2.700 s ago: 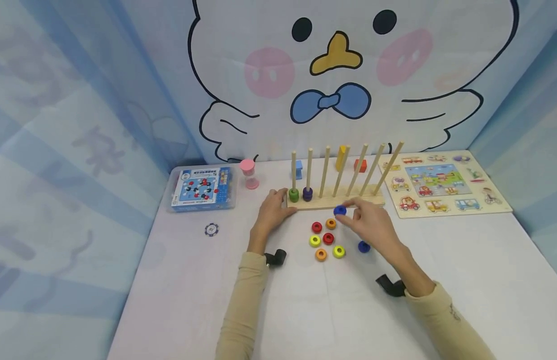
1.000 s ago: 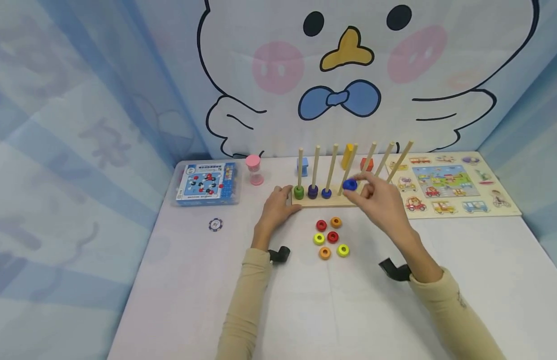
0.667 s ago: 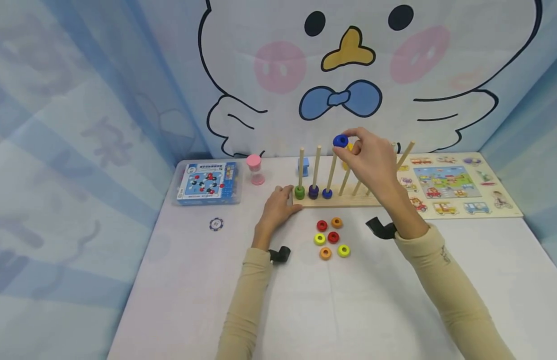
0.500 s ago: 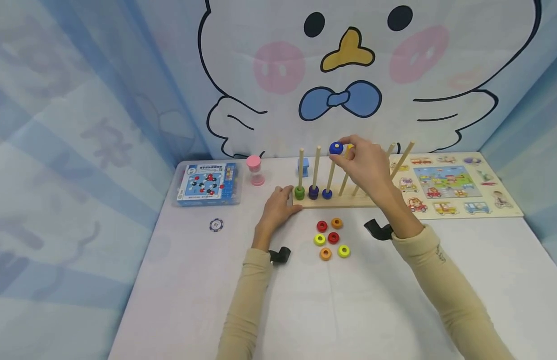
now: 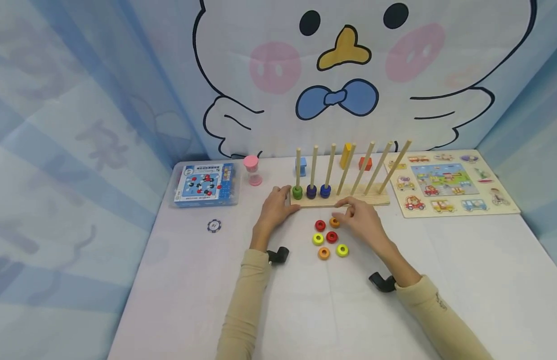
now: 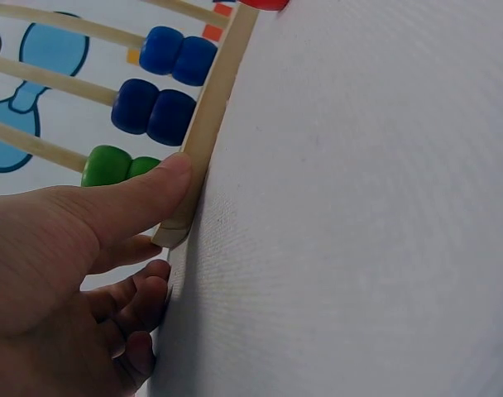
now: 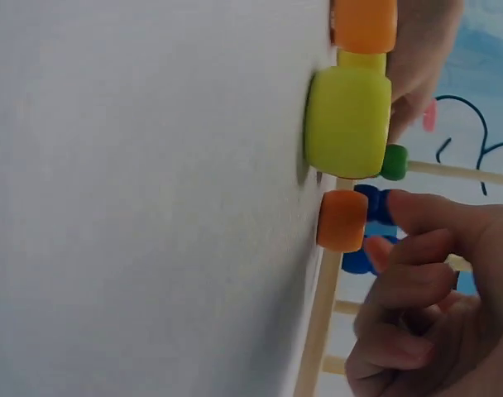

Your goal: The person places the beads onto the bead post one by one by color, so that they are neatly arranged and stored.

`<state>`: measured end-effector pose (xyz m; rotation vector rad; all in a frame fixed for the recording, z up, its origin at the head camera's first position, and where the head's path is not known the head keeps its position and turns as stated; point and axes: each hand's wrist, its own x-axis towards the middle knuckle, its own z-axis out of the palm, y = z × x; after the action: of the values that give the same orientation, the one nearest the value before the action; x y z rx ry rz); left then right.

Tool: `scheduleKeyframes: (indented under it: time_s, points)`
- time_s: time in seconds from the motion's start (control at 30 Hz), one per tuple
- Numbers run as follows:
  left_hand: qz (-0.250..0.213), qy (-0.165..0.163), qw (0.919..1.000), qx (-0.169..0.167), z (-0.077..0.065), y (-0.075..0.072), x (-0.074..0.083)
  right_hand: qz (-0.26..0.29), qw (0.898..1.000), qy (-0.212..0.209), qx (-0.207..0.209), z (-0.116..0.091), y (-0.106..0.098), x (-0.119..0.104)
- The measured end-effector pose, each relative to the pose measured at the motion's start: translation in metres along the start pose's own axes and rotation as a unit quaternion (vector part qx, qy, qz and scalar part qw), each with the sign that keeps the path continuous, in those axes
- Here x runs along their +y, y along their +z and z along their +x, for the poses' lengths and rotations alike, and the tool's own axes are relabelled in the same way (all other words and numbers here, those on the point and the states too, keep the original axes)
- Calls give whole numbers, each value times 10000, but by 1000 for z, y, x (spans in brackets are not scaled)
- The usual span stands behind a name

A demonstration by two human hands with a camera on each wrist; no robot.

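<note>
My left hand (image 5: 274, 207) grips the left end of a wooden peg stand (image 5: 364, 200), thumb on its front edge in the left wrist view. Two green beads (image 6: 107, 165) sit on the first peg, two dark purple-blue beads (image 6: 134, 106) on the second and two blue beads (image 6: 162, 50) on the third. The other pegs are bare. My right hand (image 5: 363, 222) hovers in front of the stand with thumb and forefinger apart, right at an orange bead (image 7: 342, 222). Red beads (image 5: 331, 237), yellow beads (image 5: 342, 250) and another orange bead (image 5: 324, 253) lie on the table nearby.
A wooden picture puzzle (image 5: 449, 185) lies to the right. Blue (image 5: 302, 166), yellow (image 5: 345, 155) and red (image 5: 365, 163) blocks stand behind the pegs. At left are a pink sand timer (image 5: 252, 170), a plastic case (image 5: 205, 184) and a round chip (image 5: 214, 226).
My right hand brought a blue bead to the third peg and let it go; it now sits on the first blue one. That hand came down to the loose beads. The left hand stayed.
</note>
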<state>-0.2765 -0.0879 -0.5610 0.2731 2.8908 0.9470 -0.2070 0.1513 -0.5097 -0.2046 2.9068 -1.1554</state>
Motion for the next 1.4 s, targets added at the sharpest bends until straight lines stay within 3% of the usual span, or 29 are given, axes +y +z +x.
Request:
scheduleKeyframes:
  time_s: [0.17, 0.33, 0.5, 0.63, 0.77, 0.83, 0.9, 0.97, 1.13, 1.3, 1.4]
  points:
    - [-40, -18, 10000, -22, 0, -2, 1, -278, 9967, 179, -737, -1, 9, 15]
    - [-56, -89, 9999, -32, -1, -2, 1, -453, 9956, 112, -811, -2, 11, 18]
    - [-98, -105, 9999, -45, -2, -1, 2, -642, 9976, -112, -245, -3, -1, 1]
    - [-108, -70, 9999, -46, -2, -1, 2, -484, 9955, -541, 611, 5, -34, -28]
    - [-95, -89, 9999, -38, -2, -1, 0, -199, 9789, -999, 1773, 24, -75, -56]
    - [-84, -113, 9999, -46, -2, -1, 0, -217, 9711, -1085, 2115, 35, -89, -66]
    - [-71, -121, 9999, -66, -3, 0, -1, -312, 9709, -988, 2161, 43, -97, -71]
    - [-52, -99, 9999, -91, -3, 1, -1, -476, 9764, -811, 1942, 48, -99, -71]
    - [-17, -33, 9999, -131, -1, 3, 0, -676, 9794, -675, 1779, 50, -89, -62]
    - [-43, -46, 10000, -59, -1, 1, 1, -211, 9693, -1076, 2200, 37, -73, -54]
    - [-22, -40, 10000, -30, -1, -1, 2, 285, 9708, -1157, 2082, 19, -54, -47]
